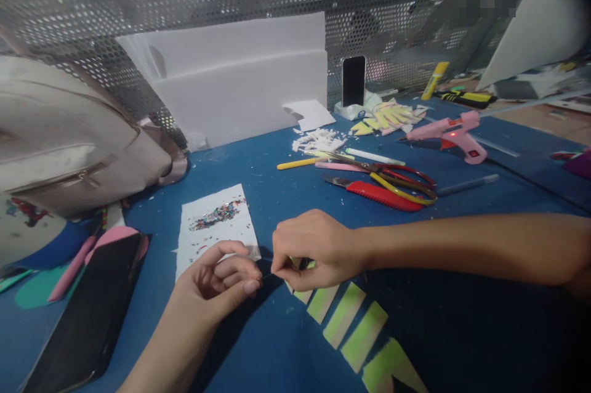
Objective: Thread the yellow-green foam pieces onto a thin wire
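My left hand [221,279] is curled, thumb and forefinger pinched on something thin and dark that I cannot make out. My right hand [314,248] is closed a little to its right, fingers pressed down on a small yellow-green piece at the end of a row of yellow-green foam strips [351,322] lying on the blue table [258,344]. The fingertips of both hands nearly meet. Just behind my left hand lies a white paper [217,226] with a patch of coloured glitter on it.
A dark phone [87,319] lies at front left beside pink pieces, with a beige bag [69,146] behind. Scissors [401,180], a red cutter [378,194], pencils and a pink glue gun [450,134] lie at right. White foam boards [240,79] lean on the perforated wall.
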A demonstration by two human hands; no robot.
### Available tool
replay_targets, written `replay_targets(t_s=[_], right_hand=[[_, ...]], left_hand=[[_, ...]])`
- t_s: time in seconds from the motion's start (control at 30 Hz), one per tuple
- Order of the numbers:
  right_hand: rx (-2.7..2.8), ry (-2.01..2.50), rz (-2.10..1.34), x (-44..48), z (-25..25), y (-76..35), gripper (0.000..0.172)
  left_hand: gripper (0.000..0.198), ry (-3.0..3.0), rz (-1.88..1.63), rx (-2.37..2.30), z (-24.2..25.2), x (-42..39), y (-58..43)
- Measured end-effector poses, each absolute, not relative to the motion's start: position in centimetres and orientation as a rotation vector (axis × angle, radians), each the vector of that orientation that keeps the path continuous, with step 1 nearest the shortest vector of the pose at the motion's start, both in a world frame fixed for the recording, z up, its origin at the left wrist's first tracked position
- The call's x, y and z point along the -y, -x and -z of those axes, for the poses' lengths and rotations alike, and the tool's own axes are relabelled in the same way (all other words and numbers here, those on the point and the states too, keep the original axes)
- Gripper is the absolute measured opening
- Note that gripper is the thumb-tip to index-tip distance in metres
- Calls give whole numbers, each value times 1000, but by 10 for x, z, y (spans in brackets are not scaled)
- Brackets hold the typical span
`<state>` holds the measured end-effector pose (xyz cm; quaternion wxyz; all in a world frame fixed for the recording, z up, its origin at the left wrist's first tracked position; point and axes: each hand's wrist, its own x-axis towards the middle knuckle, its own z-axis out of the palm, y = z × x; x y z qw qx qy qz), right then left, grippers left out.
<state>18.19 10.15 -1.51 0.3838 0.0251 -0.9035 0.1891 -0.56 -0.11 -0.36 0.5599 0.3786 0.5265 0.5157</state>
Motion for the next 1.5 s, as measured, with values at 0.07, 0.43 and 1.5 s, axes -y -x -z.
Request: replay_targets(t_s=[0.07, 0.43, 1.5], right_hand=[[2340, -55, -447, -101, 16, -182, 10], [2445, -114, -277, -101, 18, -182, 10], [2232, 287, -1056, -122, 5, -185, 10]], left_hand=[[36, -930, -1223, -1260, 3, 2, 4], [23, -1039, -1107, -1349, -3, 9, -8], [7, -1423, -1239, -1659, -10, 11, 0]])
